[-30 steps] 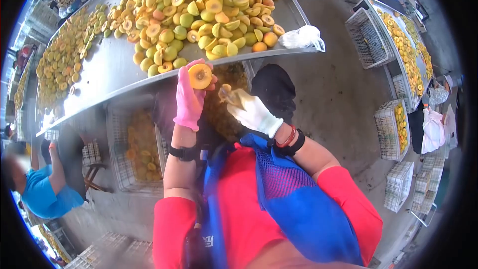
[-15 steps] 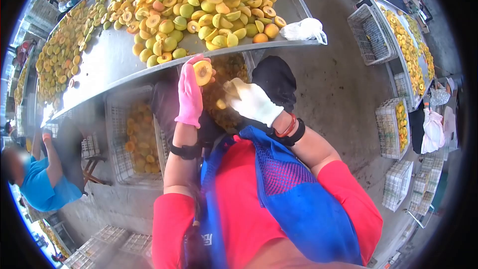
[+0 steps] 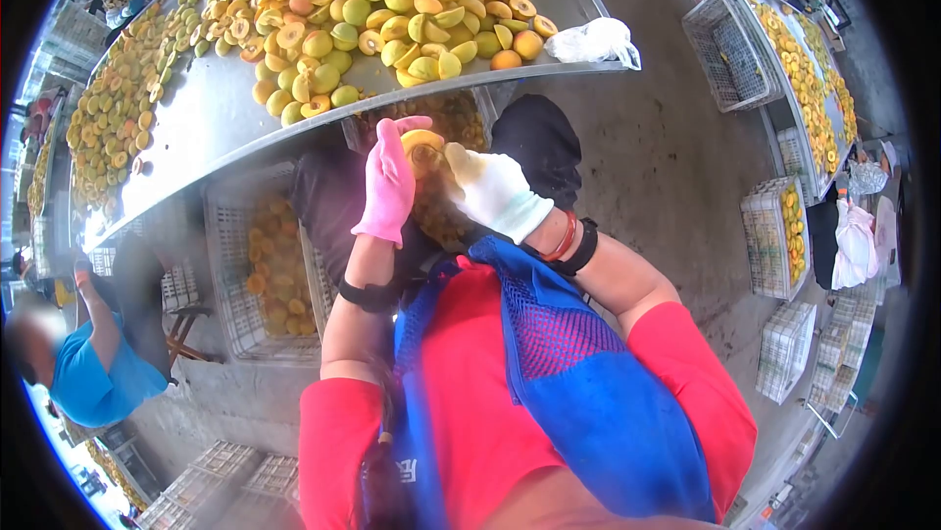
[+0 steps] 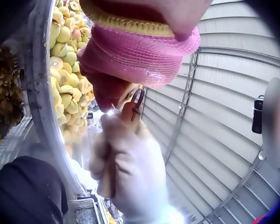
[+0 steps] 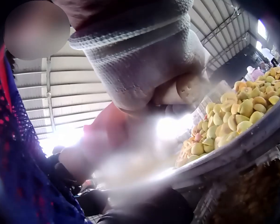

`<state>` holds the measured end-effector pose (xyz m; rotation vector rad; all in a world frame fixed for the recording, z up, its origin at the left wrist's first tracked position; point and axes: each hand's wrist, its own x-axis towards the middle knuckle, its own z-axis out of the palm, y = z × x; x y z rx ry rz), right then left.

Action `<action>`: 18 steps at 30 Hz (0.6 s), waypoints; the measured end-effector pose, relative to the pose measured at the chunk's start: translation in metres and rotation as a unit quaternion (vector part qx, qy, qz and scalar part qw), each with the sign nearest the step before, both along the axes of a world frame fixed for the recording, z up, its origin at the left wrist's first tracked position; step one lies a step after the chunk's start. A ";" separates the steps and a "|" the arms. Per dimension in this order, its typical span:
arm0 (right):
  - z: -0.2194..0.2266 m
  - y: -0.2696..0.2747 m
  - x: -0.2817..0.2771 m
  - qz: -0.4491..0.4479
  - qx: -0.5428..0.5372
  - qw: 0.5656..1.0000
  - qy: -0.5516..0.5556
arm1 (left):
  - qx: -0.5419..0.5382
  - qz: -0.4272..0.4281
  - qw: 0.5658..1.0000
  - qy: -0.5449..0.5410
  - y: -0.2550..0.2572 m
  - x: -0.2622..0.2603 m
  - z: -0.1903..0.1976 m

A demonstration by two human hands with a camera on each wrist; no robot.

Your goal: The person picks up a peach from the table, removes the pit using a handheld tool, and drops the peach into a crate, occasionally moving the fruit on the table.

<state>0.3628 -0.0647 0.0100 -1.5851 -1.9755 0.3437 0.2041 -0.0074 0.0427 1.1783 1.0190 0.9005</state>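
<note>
In the head view my left hand (image 3: 387, 187), in a pink glove, holds a halved peach (image 3: 421, 150) with its orange cut face toward my right hand. My right hand (image 3: 500, 197), gloved in white with stained fingertips, is right at the fruit. The left wrist view shows the right fingers curled round the brown handle of a pitting tool (image 4: 129, 112). Its small dark metal loop meets the cut side of the peach. In the right wrist view, glare and the white glove hide most of the contact.
Past my hands, a metal table (image 3: 206, 113) bears a heap of peach halves (image 3: 392, 20). A white plastic bag (image 3: 593, 43) lies at its corner. Below stand a crate (image 3: 230, 304) of fruit and another container (image 3: 475, 108) between my knees. A person in blue (image 3: 103, 373) sits at left.
My right hand was apart from the peach, a small piece dropping below it half a second ago. It has since moved left to the fruit, and the left hand has turned the half toward it.
</note>
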 end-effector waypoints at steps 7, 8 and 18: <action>0.006 -0.006 0.007 0.025 -0.118 0.991 -0.059 | 0.141 -0.031 0.974 0.176 0.012 -0.003 -0.026; 0.007 -0.007 0.009 0.028 -0.131 0.989 -0.065 | 0.170 -0.043 0.962 0.211 0.012 -0.001 -0.022; -0.004 0.001 0.006 0.026 -0.056 0.991 0.119 | -0.085 0.004 0.996 0.011 0.014 0.013 0.012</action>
